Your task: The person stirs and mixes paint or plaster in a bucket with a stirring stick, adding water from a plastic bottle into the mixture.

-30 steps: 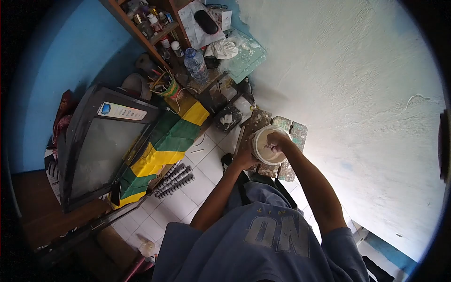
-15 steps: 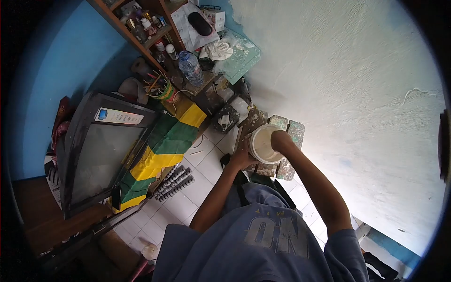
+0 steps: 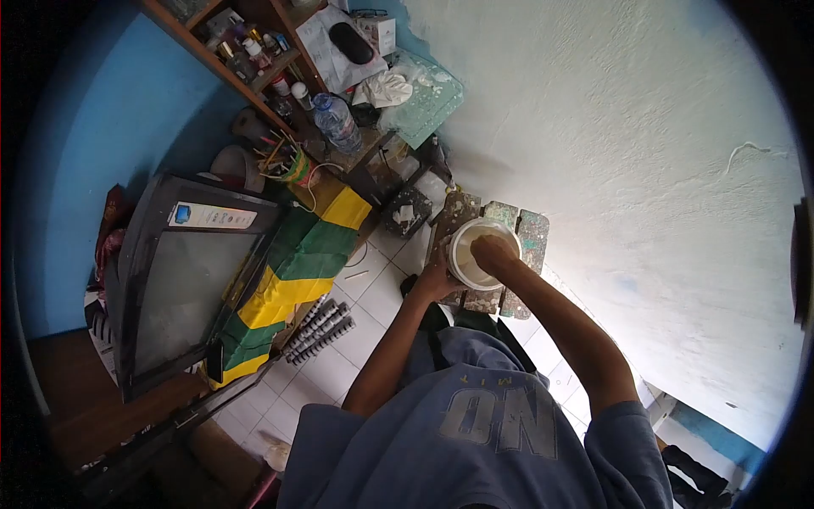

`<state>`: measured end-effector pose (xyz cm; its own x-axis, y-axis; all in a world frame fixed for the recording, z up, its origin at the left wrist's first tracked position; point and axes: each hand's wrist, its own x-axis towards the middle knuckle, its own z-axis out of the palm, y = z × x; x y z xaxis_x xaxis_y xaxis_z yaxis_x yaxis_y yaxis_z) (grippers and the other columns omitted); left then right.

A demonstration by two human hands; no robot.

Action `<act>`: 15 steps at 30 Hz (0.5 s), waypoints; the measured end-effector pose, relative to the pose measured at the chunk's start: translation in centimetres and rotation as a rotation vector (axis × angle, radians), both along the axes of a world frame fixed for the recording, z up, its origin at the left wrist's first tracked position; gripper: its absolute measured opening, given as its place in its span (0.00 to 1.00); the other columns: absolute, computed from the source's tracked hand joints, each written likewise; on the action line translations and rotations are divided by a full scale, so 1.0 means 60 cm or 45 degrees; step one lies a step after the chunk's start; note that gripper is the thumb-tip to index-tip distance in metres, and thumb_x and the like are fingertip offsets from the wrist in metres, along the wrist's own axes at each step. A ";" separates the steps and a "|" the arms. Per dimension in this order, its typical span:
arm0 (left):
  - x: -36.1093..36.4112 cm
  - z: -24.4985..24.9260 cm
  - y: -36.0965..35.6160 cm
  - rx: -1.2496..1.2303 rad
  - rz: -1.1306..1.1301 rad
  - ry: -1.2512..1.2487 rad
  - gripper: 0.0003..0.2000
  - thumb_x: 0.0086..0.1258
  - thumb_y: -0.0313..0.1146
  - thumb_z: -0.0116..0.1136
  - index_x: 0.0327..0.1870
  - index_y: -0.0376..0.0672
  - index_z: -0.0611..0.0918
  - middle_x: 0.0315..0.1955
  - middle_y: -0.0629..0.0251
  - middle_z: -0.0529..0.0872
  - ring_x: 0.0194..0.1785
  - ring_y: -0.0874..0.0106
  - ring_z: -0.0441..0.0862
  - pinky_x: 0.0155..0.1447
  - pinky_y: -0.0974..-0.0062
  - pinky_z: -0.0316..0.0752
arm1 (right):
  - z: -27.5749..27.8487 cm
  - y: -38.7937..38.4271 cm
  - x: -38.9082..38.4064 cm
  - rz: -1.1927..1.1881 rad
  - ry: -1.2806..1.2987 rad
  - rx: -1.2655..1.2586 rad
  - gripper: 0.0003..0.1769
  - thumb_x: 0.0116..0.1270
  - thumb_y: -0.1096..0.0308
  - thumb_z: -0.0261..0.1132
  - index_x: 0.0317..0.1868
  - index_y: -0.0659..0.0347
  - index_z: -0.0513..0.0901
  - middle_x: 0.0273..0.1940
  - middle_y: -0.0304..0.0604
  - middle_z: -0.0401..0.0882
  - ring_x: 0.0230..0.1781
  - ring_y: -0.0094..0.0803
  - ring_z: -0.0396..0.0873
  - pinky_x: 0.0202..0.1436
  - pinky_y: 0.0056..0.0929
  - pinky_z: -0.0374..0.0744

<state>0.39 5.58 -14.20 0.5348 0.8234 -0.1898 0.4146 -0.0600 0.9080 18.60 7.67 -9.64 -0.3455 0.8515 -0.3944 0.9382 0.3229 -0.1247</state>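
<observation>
A white plastic bucket with pale material inside stands on a paint-spattered wooden stool. My left hand grips the bucket's left side, its fingers wrapped against the wall near the rim. Reaching down through the opening, my right hand is closed inside the bucket. Its fingertips are hidden, and whatever they hold cannot be made out.
A partly whitened wall rises on the right. To the left, a dark-framed glass panel stands beside a green and yellow cloth. A water bottle and a small black box are farther back.
Inside the bucket, my right hand has shifted left from the right rim toward the middle. My left hand keeps its hold on the side. The view has moved slightly.
</observation>
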 end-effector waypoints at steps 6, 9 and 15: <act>0.001 0.007 0.001 0.014 -0.020 -0.019 0.61 0.41 0.42 0.81 0.71 0.39 0.45 0.69 0.46 0.56 0.72 0.52 0.58 0.72 0.61 0.61 | 0.052 -0.017 -0.001 -0.041 0.070 0.063 0.09 0.56 0.72 0.58 0.26 0.62 0.85 0.29 0.56 0.83 0.32 0.47 0.84 0.36 0.40 0.82; -0.001 0.014 0.003 -0.039 -0.044 0.050 0.62 0.41 0.43 0.81 0.72 0.39 0.44 0.69 0.46 0.55 0.72 0.51 0.58 0.72 0.60 0.62 | 0.065 -0.032 0.000 -0.121 0.038 0.102 0.08 0.55 0.73 0.59 0.27 0.61 0.86 0.30 0.55 0.83 0.31 0.46 0.84 0.36 0.39 0.82; 0.000 0.001 -0.001 0.024 -0.031 0.082 0.61 0.43 0.43 0.80 0.72 0.38 0.44 0.69 0.44 0.55 0.71 0.48 0.60 0.71 0.59 0.63 | 0.030 -0.034 0.003 -0.171 -0.105 0.023 0.07 0.55 0.71 0.61 0.27 0.61 0.85 0.30 0.53 0.84 0.32 0.44 0.85 0.38 0.38 0.82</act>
